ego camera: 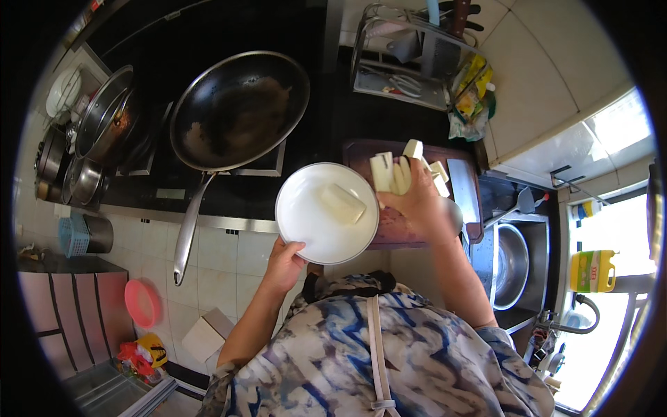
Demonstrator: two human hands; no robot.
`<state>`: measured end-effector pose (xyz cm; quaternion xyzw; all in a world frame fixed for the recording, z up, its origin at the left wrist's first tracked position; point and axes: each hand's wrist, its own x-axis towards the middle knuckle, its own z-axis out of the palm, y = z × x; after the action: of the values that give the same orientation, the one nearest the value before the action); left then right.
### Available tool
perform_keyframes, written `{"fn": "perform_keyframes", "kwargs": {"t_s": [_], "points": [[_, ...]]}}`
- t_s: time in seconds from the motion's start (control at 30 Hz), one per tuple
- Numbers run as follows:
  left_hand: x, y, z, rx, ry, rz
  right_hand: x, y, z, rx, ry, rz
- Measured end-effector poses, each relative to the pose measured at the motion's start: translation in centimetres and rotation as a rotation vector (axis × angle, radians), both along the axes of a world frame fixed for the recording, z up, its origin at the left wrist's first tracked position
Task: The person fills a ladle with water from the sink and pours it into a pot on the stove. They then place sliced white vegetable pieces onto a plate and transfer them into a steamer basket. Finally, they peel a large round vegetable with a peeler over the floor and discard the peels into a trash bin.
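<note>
My left hand (286, 263) grips the near rim of a white bowl (299, 229), its thumb over the edge. One pale, whitish block of food (343, 204) lies in the bowl. Just right of the bowl, my right hand (411, 195) is closed around pale cut pieces (382, 172), above a dark red cutting board (396, 233). More pale pieces (439, 174) sit beyond its fingers, on the board's far side. A cleaver with a broad metal blade (464, 177) lies at the board's right; the hand and wrist hide part of the board.
A wok (239, 112) rests on the stove at the left, its long metal handle (190, 229) pointing towards me. A metal utensil rack (401, 83) stands behind the board. At the right are a sink holding a steel basin (510, 266) and a faucet (581, 315). Pots (107, 125) stand far left.
</note>
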<state>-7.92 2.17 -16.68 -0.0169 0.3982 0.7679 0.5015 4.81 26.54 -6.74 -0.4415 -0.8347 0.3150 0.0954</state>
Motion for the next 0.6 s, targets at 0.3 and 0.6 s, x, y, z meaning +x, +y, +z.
{"fn": "perform_keyframes", "kwargs": {"t_s": [0.3,0.6], "points": [[2.3,3.1,0.1,0.035,-0.04,-0.053,-1.5,-4.8,-2.5,0.106,0.165,0.272],[2.2,2.9,-0.6,0.091,-0.116,-0.016,0.1,-5.7,-2.1,0.098,0.158,0.278]]}}
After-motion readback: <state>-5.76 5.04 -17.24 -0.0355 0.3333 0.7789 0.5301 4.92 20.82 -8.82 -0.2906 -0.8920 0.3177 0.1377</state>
